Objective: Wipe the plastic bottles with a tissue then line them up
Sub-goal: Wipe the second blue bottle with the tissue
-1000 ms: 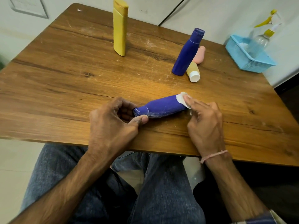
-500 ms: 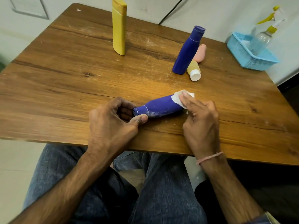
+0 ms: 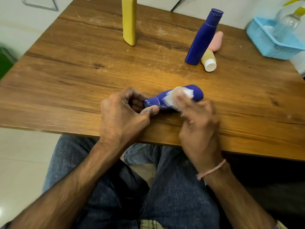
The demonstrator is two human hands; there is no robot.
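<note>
Lying on its side at the centre of the frame, near the front edge of the wooden counter (image 3: 82, 71), is a dark blue bottle (image 3: 197, 95), its cap end pointing left and its rounded base pointing right. The left hand (image 3: 122, 113) grips the cap end, with the fingers curled over the top and the thumb pressed against the near side. The right hand (image 3: 199, 126), with a thin pink band (image 3: 212, 170) at its wrist, lays its fingers on a white tissue (image 3: 171, 98) and presses it against the middle of the bottle's body. That hand is blurred, so I cannot tell whether its fingers pinch the tissue or only push on it.

A tall yellow bottle (image 3: 129, 22) stands upright at the top centre. At upper right a second blue bottle (image 3: 201, 38) also stands upright. Just beside its base lies a small yellow bottle with a white cap (image 3: 208, 59), and behind that lies a pink bottle (image 3: 217, 41). At the far right edge a light blue basket (image 3: 267, 42) holds a clear spray bottle (image 3: 287, 25) with a yellow trigger. The person's legs in blue jeans (image 3: 173, 195) fill the lower part of the frame.
</note>
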